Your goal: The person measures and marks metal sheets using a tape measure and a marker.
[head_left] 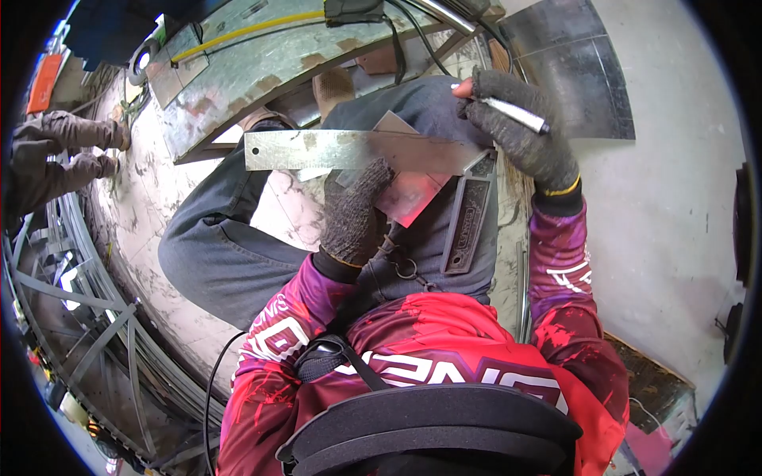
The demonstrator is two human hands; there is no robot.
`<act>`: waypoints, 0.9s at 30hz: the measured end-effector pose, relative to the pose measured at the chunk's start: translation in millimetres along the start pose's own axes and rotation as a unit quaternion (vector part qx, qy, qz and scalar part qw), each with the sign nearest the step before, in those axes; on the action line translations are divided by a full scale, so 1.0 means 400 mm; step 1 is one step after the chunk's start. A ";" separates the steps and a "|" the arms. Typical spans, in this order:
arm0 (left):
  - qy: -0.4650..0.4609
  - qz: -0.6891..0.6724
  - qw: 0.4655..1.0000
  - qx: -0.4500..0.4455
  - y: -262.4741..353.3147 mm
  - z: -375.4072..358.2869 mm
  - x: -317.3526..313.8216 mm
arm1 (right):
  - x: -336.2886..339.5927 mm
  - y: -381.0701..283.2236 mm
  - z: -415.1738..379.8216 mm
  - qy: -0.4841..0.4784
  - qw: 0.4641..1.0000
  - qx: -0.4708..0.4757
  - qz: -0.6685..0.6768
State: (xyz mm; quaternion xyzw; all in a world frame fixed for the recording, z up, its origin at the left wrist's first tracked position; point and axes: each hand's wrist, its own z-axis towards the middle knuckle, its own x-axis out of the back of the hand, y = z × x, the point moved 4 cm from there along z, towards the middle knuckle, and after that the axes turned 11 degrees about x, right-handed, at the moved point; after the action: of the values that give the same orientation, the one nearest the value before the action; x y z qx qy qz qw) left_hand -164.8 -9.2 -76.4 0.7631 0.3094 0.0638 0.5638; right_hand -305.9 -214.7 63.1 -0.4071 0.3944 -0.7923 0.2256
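Note:
A try square with a wide steel blade (298,149) lies across my lap, a hole at its left end. Its dark embossed handle (467,226) runs down along my right thigh. Beneath the blade is a shiny metal plate (414,194) with red reflections; one corner pokes out above. My left hand (353,210), in a dark knit glove, is closed on the plate, thumb at the blade's lower edge; its other fingers are hidden. Above the blade's right end, my right hand (524,127), gloved with bare fingertips, is closed around a silver-white marker pen (516,115), apart from the metal.
A worn metal-topped bench (262,75) stands ahead, bearing a yellow strip (246,36). Dark sheet metal (567,71) lies at upper right on the pale floor (659,214). Metal strips (95,270) are bundled at left, near another person's legs (71,151). A black cable (213,389) hangs beside me.

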 end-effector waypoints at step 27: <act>0.030 -0.224 0.969 -0.102 0.272 -0.156 0.143 | -0.112 -0.009 -0.204 0.174 0.980 0.059 -0.079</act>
State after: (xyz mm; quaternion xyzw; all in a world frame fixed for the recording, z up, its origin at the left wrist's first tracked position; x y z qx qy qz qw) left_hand -103.1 54.4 29.4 0.6111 0.4805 -0.0102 0.6290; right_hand -347.9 -146.2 16.1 -0.2788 0.3471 -0.8882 0.1138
